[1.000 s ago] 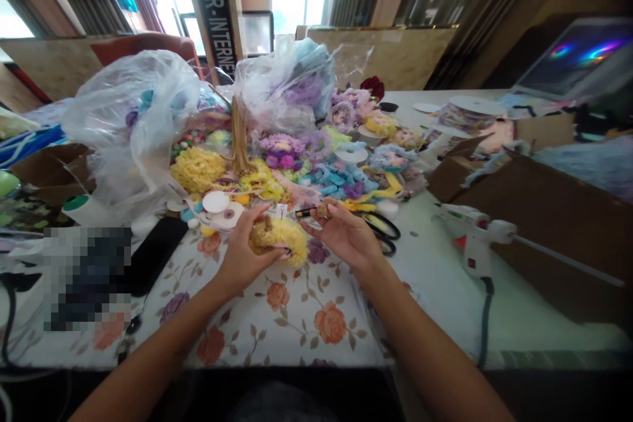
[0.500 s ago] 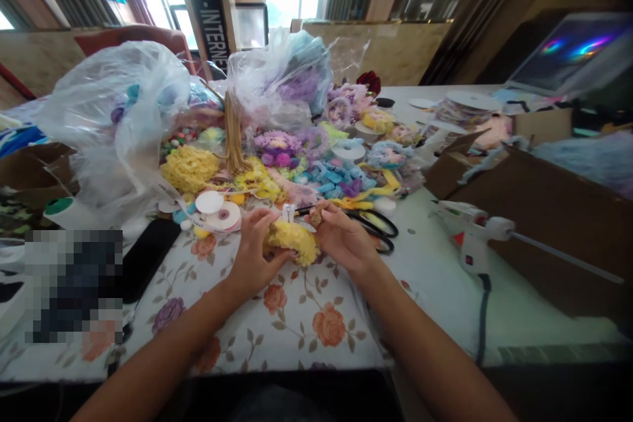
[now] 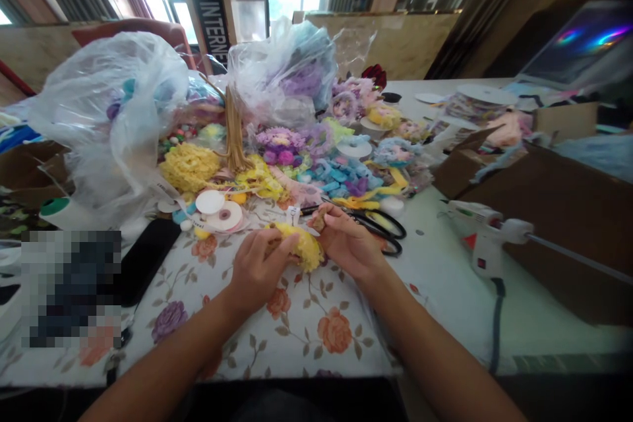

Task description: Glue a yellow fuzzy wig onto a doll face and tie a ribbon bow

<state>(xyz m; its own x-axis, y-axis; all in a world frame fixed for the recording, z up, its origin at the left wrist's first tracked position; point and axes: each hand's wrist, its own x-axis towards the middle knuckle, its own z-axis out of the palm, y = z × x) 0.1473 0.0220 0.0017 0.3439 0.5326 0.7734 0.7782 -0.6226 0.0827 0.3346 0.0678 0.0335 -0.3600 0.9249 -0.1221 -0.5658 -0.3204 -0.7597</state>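
Over the flowered cloth, my left hand [image 3: 258,269] is closed round a fluffy yellow piece [image 3: 305,247], its thumb lying across the top. To the right, my right hand [image 3: 346,241] pinches a small brownish bit [image 3: 320,219] between thumb and fingertips, close to the yellow piece's right end. What the brownish bit is cannot be made out. A small white tag [image 3: 293,215] shows just behind the yellow piece. Scissors with black handles [image 3: 390,227] lie behind my right hand, their blades partly hidden.
Behind the hands is a heap of coloured yarn [image 3: 190,168], pompoms and plastic bags [image 3: 133,112]. White ribbon spools [image 3: 225,216] and a black phone [image 3: 151,257] lie left. A glue gun [image 3: 487,237] stands right, before a cardboard box [image 3: 564,231].
My left hand has turned more palm-down, its thumb now over the top of the yellow piece. The right hand still pinches the brownish bit. The view has shifted slightly.
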